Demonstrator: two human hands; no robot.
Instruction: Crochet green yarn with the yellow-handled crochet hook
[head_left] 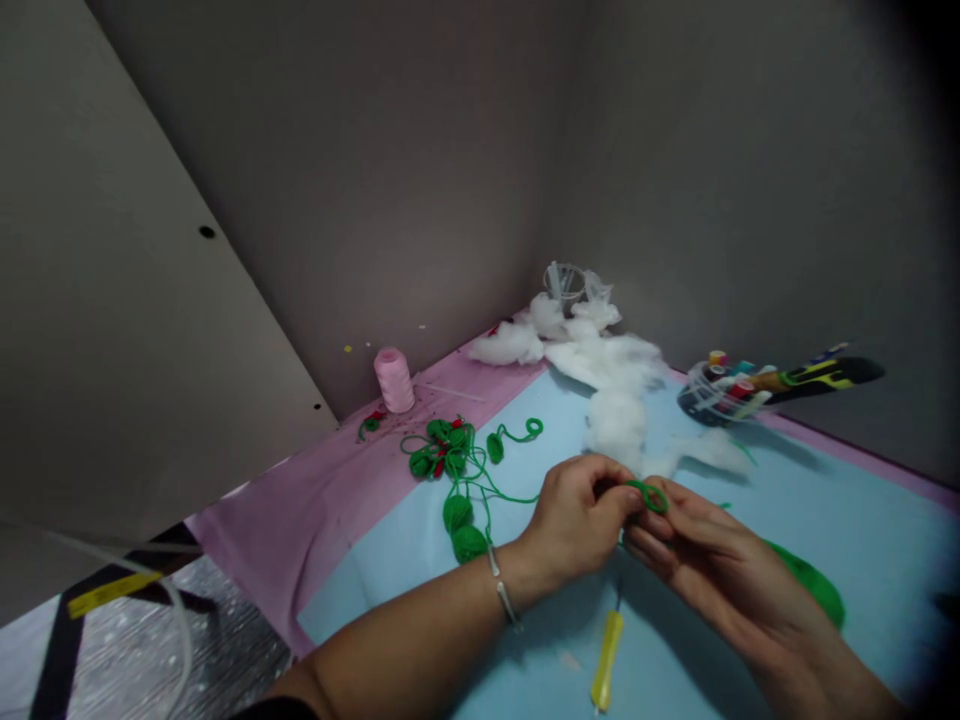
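Note:
My left hand, a bracelet on its wrist, pinches a small loop of green yarn. Its fingertips meet those of my right hand, which also closes on the yarn with thumb and fingers. Some of the fingers are hidden behind the hands. Below them on the light blue mat lies a thin tool with a yellow handle, like a crochet hook. A larger green piece rests partly hidden behind my right wrist. To the left are small green balls with trailing yarn strands.
White stuffing is spread along the back. A pink thread cone stands at the back left on pink cloth. At the right, a clear container holds spools and tools. Grey panels enclose the table's back.

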